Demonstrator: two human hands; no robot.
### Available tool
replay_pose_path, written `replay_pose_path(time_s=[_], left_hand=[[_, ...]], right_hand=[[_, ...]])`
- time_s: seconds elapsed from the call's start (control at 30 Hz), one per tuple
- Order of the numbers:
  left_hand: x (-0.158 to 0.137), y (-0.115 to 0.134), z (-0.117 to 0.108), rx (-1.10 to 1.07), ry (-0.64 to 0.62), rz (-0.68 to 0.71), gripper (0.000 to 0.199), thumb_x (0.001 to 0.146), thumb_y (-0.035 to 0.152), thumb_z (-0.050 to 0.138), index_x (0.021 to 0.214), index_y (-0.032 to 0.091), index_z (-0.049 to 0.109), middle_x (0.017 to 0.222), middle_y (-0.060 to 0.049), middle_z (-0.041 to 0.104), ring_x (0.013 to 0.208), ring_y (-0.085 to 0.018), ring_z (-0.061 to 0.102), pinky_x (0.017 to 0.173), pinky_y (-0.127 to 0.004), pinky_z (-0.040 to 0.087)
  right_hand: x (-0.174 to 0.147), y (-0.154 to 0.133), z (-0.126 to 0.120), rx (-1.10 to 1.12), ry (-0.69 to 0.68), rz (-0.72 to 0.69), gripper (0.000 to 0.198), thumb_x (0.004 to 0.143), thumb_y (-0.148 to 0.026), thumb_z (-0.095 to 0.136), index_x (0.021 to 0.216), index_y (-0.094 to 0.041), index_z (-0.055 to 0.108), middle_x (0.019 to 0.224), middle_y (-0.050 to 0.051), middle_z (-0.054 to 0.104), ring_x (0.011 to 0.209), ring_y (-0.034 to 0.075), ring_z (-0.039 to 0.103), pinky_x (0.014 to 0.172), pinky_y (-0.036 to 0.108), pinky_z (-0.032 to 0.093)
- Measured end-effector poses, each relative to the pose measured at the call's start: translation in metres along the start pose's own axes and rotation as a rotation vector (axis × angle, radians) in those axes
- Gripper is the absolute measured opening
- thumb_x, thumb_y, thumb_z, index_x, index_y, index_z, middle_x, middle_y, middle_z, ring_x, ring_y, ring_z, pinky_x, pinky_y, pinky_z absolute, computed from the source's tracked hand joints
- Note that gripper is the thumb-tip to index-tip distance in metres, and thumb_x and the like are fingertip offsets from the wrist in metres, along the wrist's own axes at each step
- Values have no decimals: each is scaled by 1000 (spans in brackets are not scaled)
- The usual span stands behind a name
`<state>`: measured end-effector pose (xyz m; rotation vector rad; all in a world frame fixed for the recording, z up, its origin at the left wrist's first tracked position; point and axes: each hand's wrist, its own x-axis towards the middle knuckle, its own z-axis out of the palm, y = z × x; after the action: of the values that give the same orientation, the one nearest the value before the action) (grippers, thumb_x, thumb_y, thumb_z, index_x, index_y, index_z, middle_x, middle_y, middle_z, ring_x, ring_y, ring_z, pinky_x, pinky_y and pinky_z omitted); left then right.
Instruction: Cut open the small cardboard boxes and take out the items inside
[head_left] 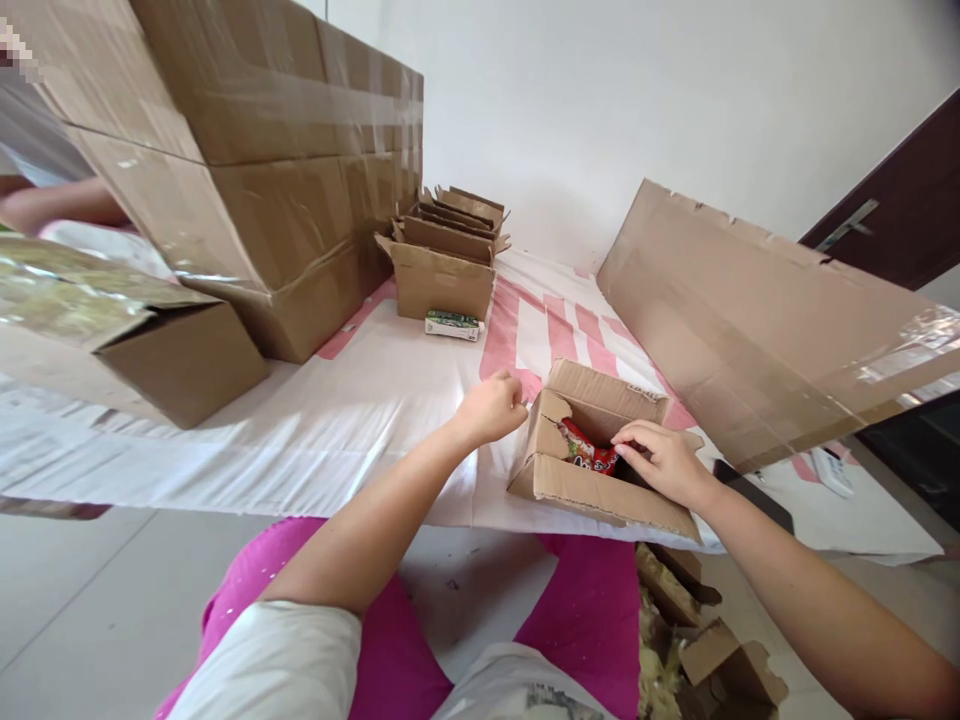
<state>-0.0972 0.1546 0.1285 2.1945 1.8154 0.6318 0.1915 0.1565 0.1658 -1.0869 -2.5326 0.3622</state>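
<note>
Reaching into the carton (615, 494) — right hand (664, 462) at red packet (589, 454).

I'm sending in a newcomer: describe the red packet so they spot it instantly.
On the white-and-pink tablecloth, by the near edge, stands an open cardboard box with the person's right hand over it. Inside lies the red packet, beside that hand. Its bright red, white-marked surface sets it apart from the plain brown cardboard around it.
</note>
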Motion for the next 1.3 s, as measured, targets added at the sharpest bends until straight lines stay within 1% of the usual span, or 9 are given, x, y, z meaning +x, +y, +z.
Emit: replay_pose_path(time_s=[0.07,0.17,0.3,0.47,0.63,0.8,0.87,1.0,1.3], left_hand=[[-11,9,-11,-29,278,116,14,83,18,45,85,17,59,94,-7,60,79,-16,59,67,-27,47],[-33,28,-25,46,606,498,11,85,15,47,85,19,57,93,-6,60,81,-16,56,70,-29,46],[-57,50,-32,159,668,860,11,88,13,51,92,20,58,97,-6,62,90,-18,56,74,-32,45],[-63,59,-29,215,711,967,11,91,13,50,90,19,59,93,-5,64,91,-18,57,76,-32,46],[-59,55,-29,120,669,915,11,90,14,51,95,20,58,93,-5,64,90,-18,57,75,-31,47],[-51,45,-40,-11,657,755,7,88,15,52,89,20,57,84,-4,63,82,-17,55,72,-32,48],[-48,41,-43,-31,666,715,6,87,16,53,87,20,57,81,-4,62,78,-17,54,71,-32,48],[-43,37,-41,-38,640,641,10,88,20,51,81,19,58,78,-4,61,74,-17,54,68,-32,47],[-31,28,-28,20,544,536,22,94,24,45,82,18,61,78,-5,66,72,-18,58,65,-30,47]], right_hand=[[0,-7,-4,92,48,67,21,90,-39,54,92,-22,65,90,6,69,80,19,63,73,34,51],[-1,-24,-13,401,93,219,32,88,-50,56,94,-20,65,80,4,67,66,14,60,61,28,49],[2,-51,-19,830,-93,372,52,83,-66,52,87,-16,65,71,4,65,49,8,52,42,21,37],[2,-77,-14,878,-265,479,38,74,-52,72,75,-16,60,63,0,64,41,4,42,37,17,27],[-4,-61,-37,700,-76,441,31,72,-47,71,72,-17,60,55,-3,58,42,5,40,40,18,29],[-37,45,-76,224,407,644,24,74,-42,62,72,-19,61,54,-3,53,44,7,39,41,20,30],[-62,93,-76,-22,249,888,22,74,-39,58,66,-18,60,51,-3,53,43,8,40,43,21,32],[-115,150,-51,-136,114,1058,26,67,-33,63,47,-18,54,38,-1,48,38,10,41,40,24,30],[-152,172,-20,-342,61,1124,22,59,-27,75,49,-19,57,44,-2,54,42,12,48,45,25,33]])
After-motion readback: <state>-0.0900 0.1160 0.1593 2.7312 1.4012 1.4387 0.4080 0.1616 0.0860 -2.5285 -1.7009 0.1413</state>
